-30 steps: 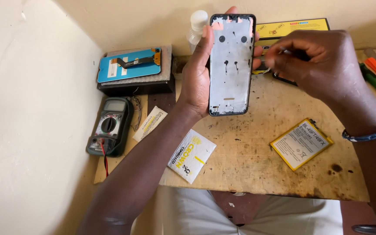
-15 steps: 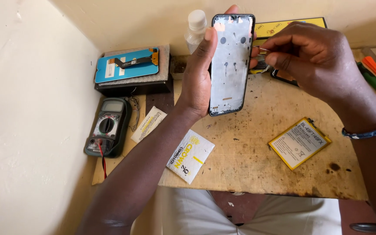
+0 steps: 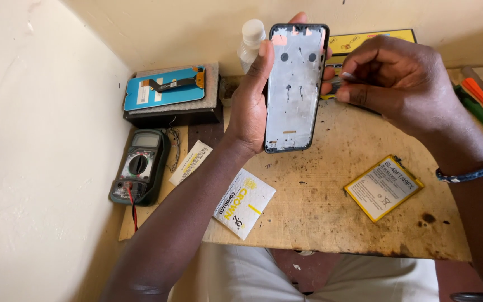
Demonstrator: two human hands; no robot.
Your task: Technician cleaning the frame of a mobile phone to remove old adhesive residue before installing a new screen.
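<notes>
Scarred wooden bench (image 3: 320, 212); left hand (image 3: 252, 106) clasping bare phone frame (image 3: 294, 84) upright, right hand (image 3: 398, 78) pinching small tool (image 3: 339, 84) beside it. Best braced firmly, worked gently along edge.

Single head-worn view looks steeply down, close over the workbench (image 3: 331, 212)

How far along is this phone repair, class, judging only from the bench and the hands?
Done: the phone frame is stripped bare; the battery and the blue-backed screen panel lie apart on the bench. In hand: the left hand holds the frame upright while the right hand pinches a small tool at its edge. Left: nothing is refitted yet; the multimeter lies untouched.
</notes>
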